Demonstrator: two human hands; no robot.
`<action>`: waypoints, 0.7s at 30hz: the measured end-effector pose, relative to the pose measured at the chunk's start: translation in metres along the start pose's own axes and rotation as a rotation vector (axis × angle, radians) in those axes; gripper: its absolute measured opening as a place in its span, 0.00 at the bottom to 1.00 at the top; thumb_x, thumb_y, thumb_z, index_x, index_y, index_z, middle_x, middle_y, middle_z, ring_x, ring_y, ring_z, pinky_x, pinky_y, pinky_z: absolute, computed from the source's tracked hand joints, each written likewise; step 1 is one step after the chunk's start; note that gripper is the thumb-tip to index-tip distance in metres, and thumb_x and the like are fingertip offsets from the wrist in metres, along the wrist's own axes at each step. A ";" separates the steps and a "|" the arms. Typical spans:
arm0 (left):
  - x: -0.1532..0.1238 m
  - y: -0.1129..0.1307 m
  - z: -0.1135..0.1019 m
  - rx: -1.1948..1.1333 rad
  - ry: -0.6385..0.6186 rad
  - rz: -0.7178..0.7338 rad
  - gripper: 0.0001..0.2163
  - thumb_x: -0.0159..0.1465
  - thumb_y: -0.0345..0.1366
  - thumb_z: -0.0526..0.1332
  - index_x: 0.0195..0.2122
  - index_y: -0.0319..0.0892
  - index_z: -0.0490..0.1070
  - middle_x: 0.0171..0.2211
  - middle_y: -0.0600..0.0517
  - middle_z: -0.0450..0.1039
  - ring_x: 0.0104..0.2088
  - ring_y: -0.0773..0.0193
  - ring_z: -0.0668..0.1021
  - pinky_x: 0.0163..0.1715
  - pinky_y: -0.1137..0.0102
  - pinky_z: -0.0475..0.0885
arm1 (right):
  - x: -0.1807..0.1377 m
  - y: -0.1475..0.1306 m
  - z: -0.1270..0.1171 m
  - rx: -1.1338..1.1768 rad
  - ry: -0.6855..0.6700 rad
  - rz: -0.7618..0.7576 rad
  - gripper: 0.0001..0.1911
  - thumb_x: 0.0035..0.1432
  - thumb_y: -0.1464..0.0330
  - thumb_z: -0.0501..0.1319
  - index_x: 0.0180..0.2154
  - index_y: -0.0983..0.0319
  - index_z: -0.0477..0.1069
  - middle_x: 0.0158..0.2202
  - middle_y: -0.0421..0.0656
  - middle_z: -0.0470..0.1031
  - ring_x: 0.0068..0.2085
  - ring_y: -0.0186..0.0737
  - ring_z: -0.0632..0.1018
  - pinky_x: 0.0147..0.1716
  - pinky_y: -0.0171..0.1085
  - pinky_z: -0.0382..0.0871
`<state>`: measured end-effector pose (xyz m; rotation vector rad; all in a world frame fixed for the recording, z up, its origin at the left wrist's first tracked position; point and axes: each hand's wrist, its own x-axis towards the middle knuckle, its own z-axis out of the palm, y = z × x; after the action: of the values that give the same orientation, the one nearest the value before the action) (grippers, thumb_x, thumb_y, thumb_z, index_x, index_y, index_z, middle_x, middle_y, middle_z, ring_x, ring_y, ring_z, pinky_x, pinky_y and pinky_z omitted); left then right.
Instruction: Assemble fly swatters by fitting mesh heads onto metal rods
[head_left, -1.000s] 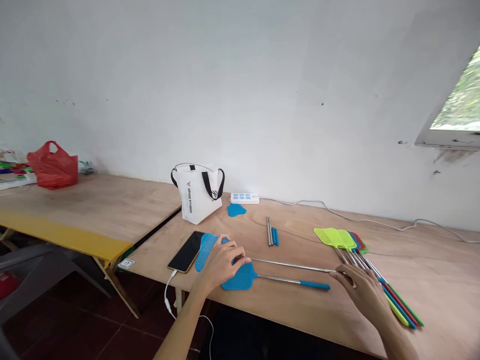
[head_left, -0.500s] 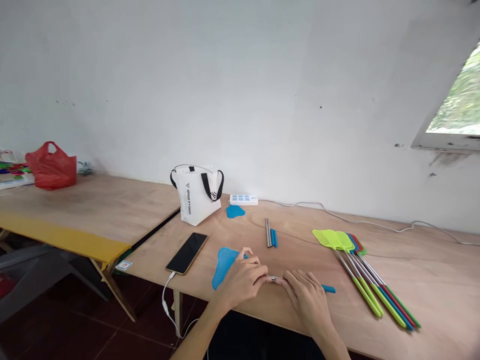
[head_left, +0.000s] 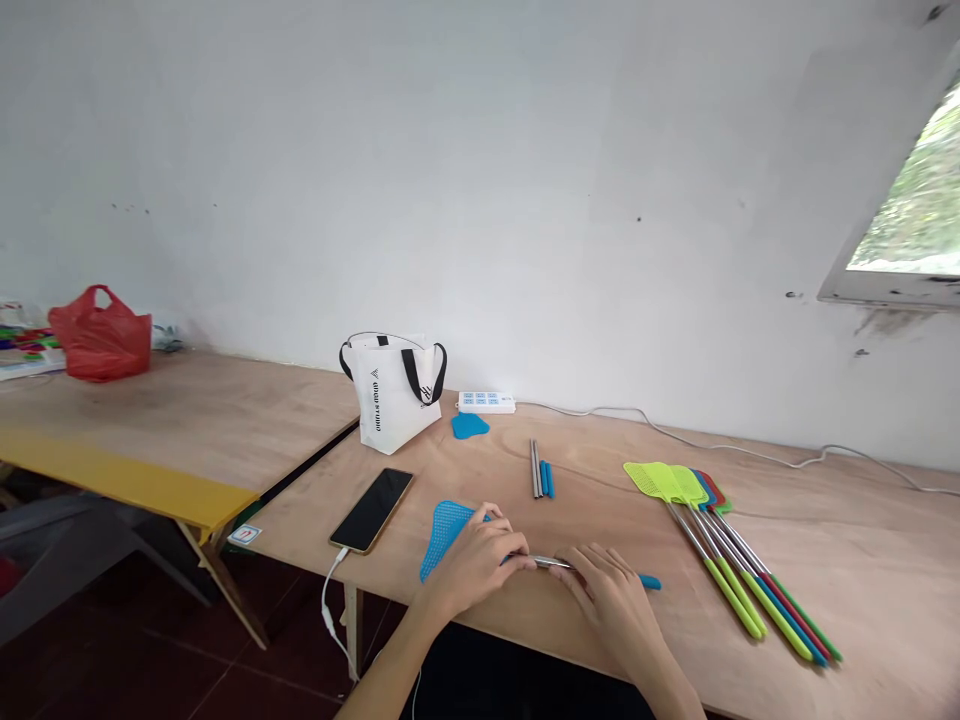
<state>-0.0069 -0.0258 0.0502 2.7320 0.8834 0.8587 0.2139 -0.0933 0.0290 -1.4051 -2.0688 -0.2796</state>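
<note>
At six o'clock the blue fly swatter (head_left: 552, 562) has a shiny metal shaft (head_left: 544, 561) and matt plastic head (head_left: 447, 537), the tabletop (head_left: 592, 515) matt wood, the smartphone screen (head_left: 373, 509) at seven glossy glass, and the carrier bag (head_left: 103, 338) at nine crinkled plastic.

"STUDIO" on the white bag (head_left: 397, 405)

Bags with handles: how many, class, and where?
2: a red bag on the left table, a white bag left of the power strip. Others may be hidden.
</note>
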 end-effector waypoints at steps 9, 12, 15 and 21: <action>0.000 0.000 -0.005 -0.024 -0.027 0.015 0.09 0.72 0.40 0.61 0.35 0.46 0.77 0.31 0.55 0.78 0.38 0.60 0.75 0.49 0.62 0.67 | 0.002 0.002 -0.003 0.024 -0.012 -0.017 0.24 0.75 0.58 0.45 0.34 0.55 0.74 0.30 0.41 0.78 0.32 0.40 0.77 0.33 0.37 0.64; -0.001 0.002 -0.008 -0.016 -0.053 0.004 0.06 0.70 0.37 0.63 0.36 0.47 0.77 0.32 0.56 0.79 0.41 0.60 0.75 0.48 0.65 0.67 | 0.001 0.004 -0.002 0.019 -0.018 -0.016 0.24 0.75 0.56 0.45 0.34 0.55 0.75 0.29 0.40 0.78 0.33 0.40 0.77 0.33 0.37 0.63; -0.001 0.003 -0.012 -0.025 -0.073 0.012 0.03 0.70 0.36 0.64 0.39 0.47 0.77 0.34 0.57 0.80 0.40 0.62 0.76 0.52 0.63 0.66 | -0.001 0.007 -0.002 0.027 -0.031 0.003 0.24 0.75 0.56 0.45 0.34 0.55 0.75 0.30 0.40 0.78 0.33 0.41 0.77 0.34 0.37 0.63; 0.000 0.005 -0.020 -0.054 -0.032 0.006 0.04 0.70 0.36 0.64 0.38 0.46 0.76 0.37 0.57 0.80 0.39 0.63 0.79 0.57 0.60 0.62 | -0.003 0.011 -0.002 0.033 -0.014 0.047 0.22 0.75 0.57 0.47 0.34 0.55 0.75 0.30 0.40 0.77 0.32 0.40 0.76 0.34 0.38 0.63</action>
<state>-0.0158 -0.0305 0.0685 2.6957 0.8346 0.8251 0.2247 -0.0921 0.0266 -1.4371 -2.0397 -0.2156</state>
